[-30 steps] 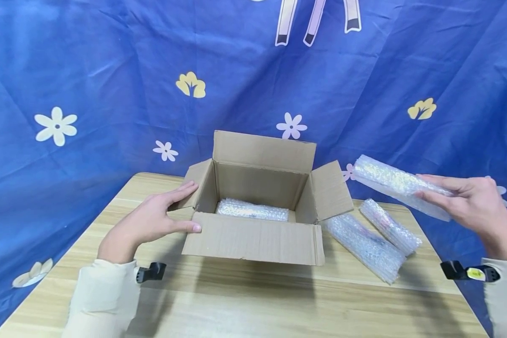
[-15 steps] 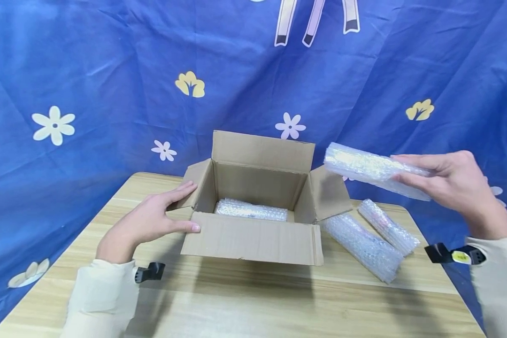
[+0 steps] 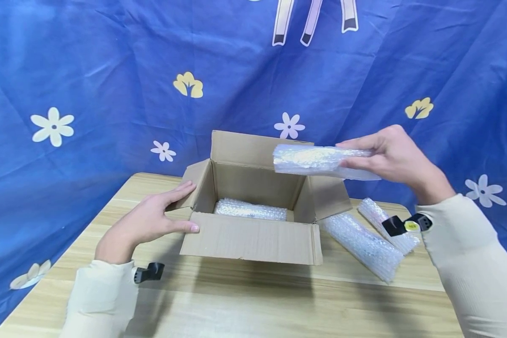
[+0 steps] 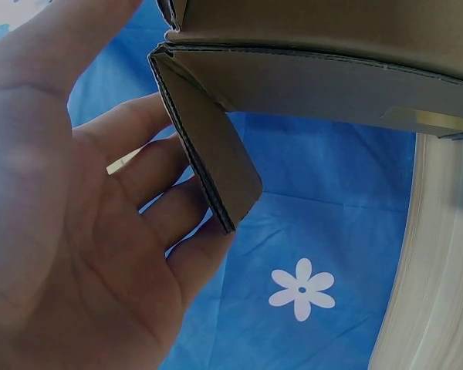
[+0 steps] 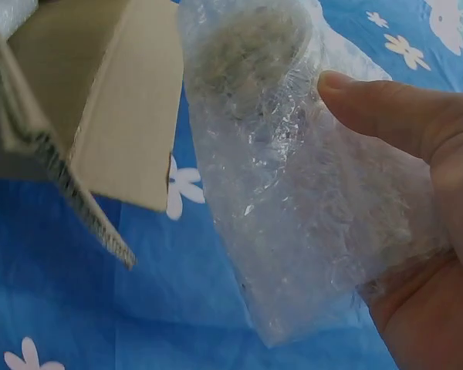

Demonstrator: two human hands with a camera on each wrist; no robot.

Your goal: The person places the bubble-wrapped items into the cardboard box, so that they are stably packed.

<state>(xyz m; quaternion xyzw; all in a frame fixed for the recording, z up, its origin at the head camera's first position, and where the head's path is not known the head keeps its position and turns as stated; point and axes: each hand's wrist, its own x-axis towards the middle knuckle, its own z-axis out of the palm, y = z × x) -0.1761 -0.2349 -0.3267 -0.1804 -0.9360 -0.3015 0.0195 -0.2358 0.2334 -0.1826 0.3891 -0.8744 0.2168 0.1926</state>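
Observation:
An open cardboard box (image 3: 259, 180) stands on the table with its flaps spread outward. My left hand (image 3: 141, 225) holds its left front corner, the thumb on the front flap. In the left wrist view the fingers lie behind the side flap (image 4: 208, 146). My right hand (image 3: 395, 157) grips a bubble-wrapped bundle (image 3: 308, 158) in the air, over the box's back right corner. The right wrist view shows a dull brownish round shape through the bubble wrap (image 5: 247, 54); its kind cannot be made out. Inside the box lies another bubble-wrapped roll (image 3: 249, 210).
Right of the box, a bubble-wrapped roll (image 3: 363, 246) lies partly under the right flap (image 3: 329, 195). A slimmer wrapped roll (image 3: 372, 212) lies beside it, partly hidden by my wrist camera. A blue patterned curtain (image 3: 236, 70) hangs behind the wooden table (image 3: 219, 300).
My right hand has carried the wrapped bundle leftward and slightly up, from beyond the table's right side to above the box's right edge. The left hand and box have stayed in place.

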